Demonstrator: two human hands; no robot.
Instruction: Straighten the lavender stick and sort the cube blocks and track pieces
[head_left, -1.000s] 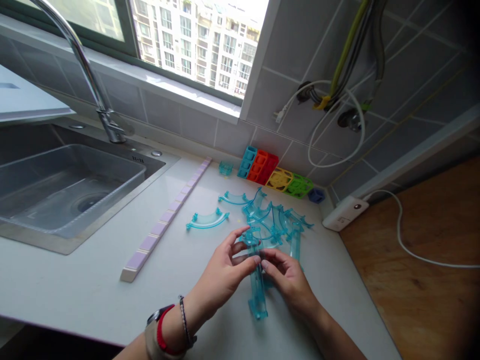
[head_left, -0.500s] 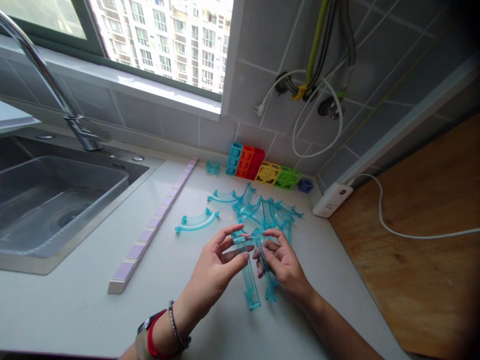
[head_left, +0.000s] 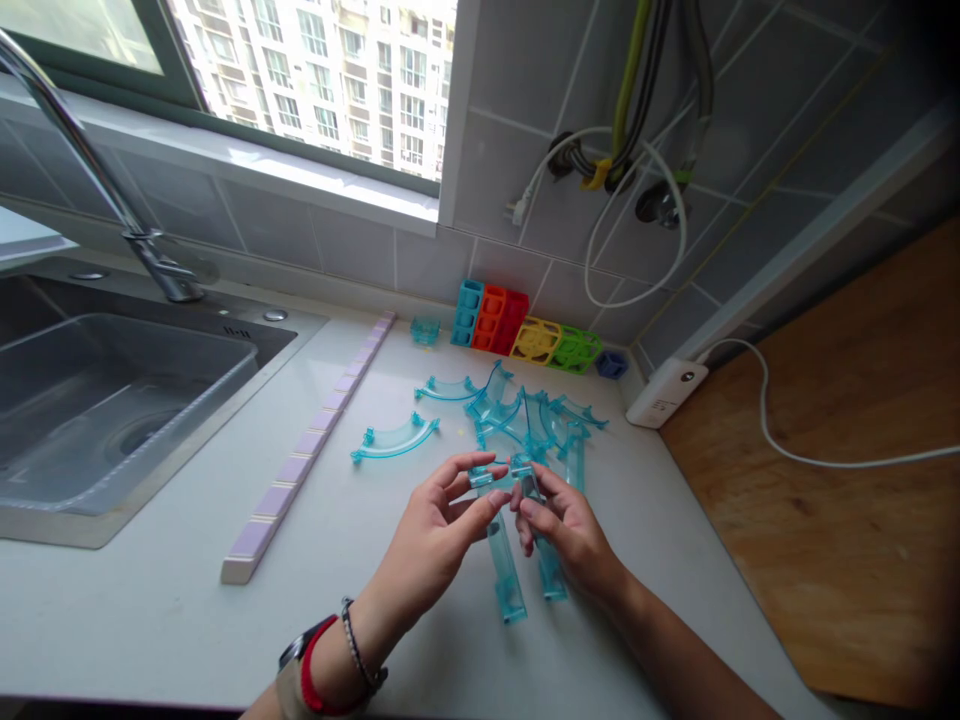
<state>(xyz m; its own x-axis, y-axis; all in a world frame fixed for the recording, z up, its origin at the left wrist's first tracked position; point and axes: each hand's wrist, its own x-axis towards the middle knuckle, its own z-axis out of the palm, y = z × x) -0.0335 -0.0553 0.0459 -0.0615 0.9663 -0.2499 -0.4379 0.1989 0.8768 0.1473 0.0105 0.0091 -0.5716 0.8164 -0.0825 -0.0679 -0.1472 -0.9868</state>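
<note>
My left hand is closed around the upper part of a straight, see-through teal track piece, pinching it between thumb and fingers. A second straight teal track piece is gripped near its top by my right hand. The two pieces hang side by side with their lower ends toward me, a narrow gap between them. Some of my fingertips are hidden behind the plastic. Just beyond my hands lies a pile of teal track pieces, several of them curved. One curved track piece lies apart to the left.
Colourful toy blocks line the back wall beside a small teal part. A long lilac-and-white strip runs along the counter near the sink. On the right are a white power bank-like box and its cable.
The right track piece has turned so its broad face shows more, and its top has shifted slightly right. My left hand's piece has swung a little right at its lower end.
</note>
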